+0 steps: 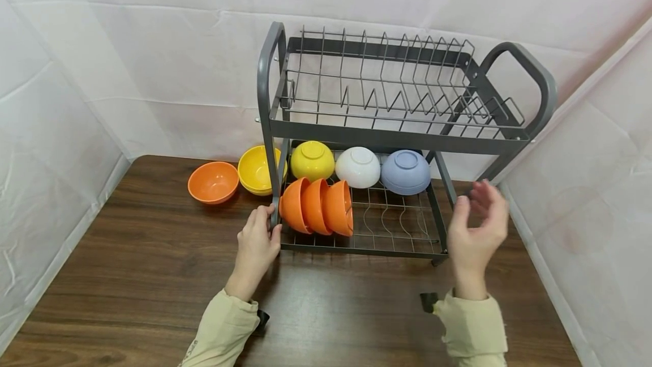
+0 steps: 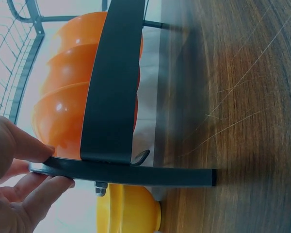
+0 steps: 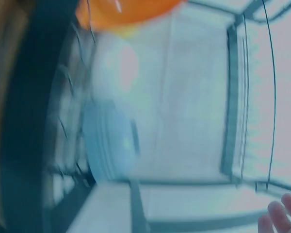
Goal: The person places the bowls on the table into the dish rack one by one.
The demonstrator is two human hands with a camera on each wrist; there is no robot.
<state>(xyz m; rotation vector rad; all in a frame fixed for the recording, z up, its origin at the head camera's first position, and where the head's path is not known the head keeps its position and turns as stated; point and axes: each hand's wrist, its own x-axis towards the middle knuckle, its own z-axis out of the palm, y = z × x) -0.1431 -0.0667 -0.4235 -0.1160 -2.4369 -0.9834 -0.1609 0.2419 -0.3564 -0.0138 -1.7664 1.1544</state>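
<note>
A dark grey two-tier dish rack (image 1: pixel 351 135) stands on the table. My left hand (image 1: pixel 257 242) pinches its front left post (image 2: pixel 121 170) between thumb and fingers, as the left wrist view shows. Beside that post, three orange bowls (image 1: pixel 316 207) lean on their sides in a row on the lower tier. Behind them a yellow bowl (image 1: pixel 312 162), a white bowl (image 1: pixel 358 167) and a light blue bowl (image 1: pixel 406 173) sit upside down. My right hand (image 1: pixel 479 231), blurred, is raised by the rack's right side, holding nothing, fingers loosely bent.
Left of the rack, an orange bowl (image 1: pixel 213 183) and a yellow bowl (image 1: pixel 254 170) stand upright on the wooden table (image 1: pixel 153 265). The upper tier has wire plate slots (image 1: pixel 387 81) and a raised handle (image 1: pixel 542 86). White sheeting (image 1: pixel 168 55) encloses the back and sides.
</note>
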